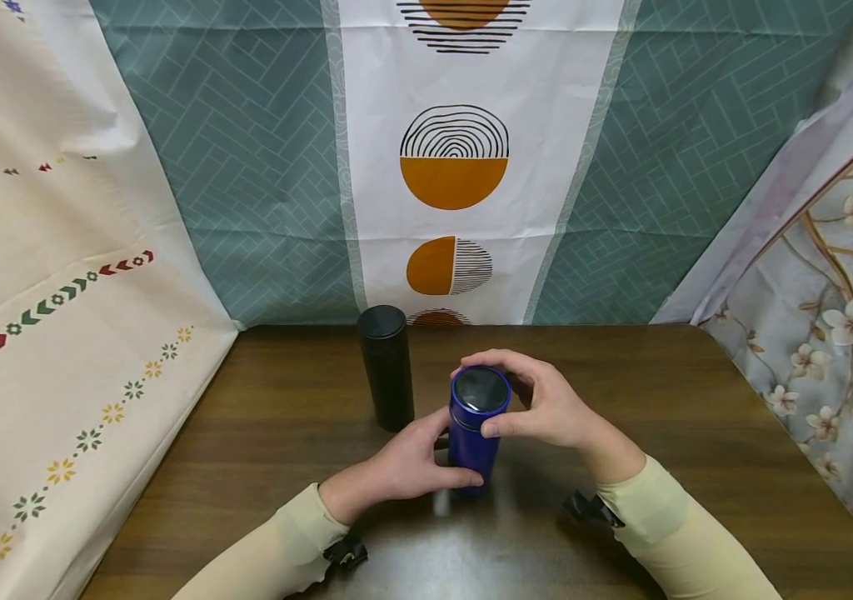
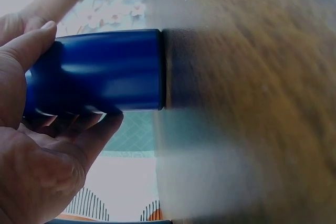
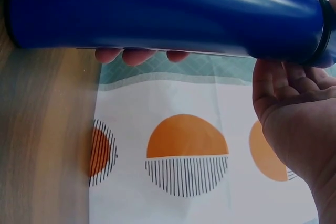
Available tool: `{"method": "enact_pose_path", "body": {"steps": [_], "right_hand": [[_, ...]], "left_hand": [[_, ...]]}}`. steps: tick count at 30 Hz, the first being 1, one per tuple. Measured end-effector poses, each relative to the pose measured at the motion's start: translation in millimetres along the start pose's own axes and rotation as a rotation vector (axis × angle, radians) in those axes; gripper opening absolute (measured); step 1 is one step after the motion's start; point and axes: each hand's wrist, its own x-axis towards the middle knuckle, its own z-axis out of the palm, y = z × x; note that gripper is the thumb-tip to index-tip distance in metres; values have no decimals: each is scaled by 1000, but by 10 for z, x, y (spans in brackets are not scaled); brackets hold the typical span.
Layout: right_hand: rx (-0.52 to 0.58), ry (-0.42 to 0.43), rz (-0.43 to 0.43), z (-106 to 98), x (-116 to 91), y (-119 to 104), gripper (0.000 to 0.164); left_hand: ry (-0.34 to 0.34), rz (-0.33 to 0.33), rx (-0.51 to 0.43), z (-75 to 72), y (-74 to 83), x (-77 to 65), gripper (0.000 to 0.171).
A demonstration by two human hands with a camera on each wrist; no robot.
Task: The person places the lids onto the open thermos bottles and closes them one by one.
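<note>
A blue thermos flask (image 1: 476, 446) with a dark glossy top stands upright on the wooden table, between both hands. My left hand (image 1: 419, 460) grips the lower body, thumb across the front and fingers behind. Around the lid at the top curl the fingers and thumb of my right hand (image 1: 535, 400). In the left wrist view the base of the blue flask (image 2: 105, 72) meets the tabletop. The right wrist view shows the flask's long side (image 3: 157, 11), with my right hand (image 3: 299, 103) at the lid end and left fingertips (image 3: 139, 56) showing past the body.
A black flask (image 1: 387, 371) stands upright just behind and left of the blue one. The brown table (image 1: 284, 400) ends against a green and white patterned cloth (image 1: 269, 167). Cream cloth (image 1: 59, 333) hangs at left, floral cloth (image 1: 839, 358) at right.
</note>
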Motion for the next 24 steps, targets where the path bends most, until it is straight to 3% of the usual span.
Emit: {"method": "enact_pose_path", "body": {"steps": [10, 24], "right_hand": [[-41, 45, 23, 25, -5, -11, 71], [-15, 82, 35, 65, -10, 1, 73]], "left_hand": [[-3, 0, 0, 7, 1, 2, 79], [5, 7, 15, 7, -12, 3, 78]]}}
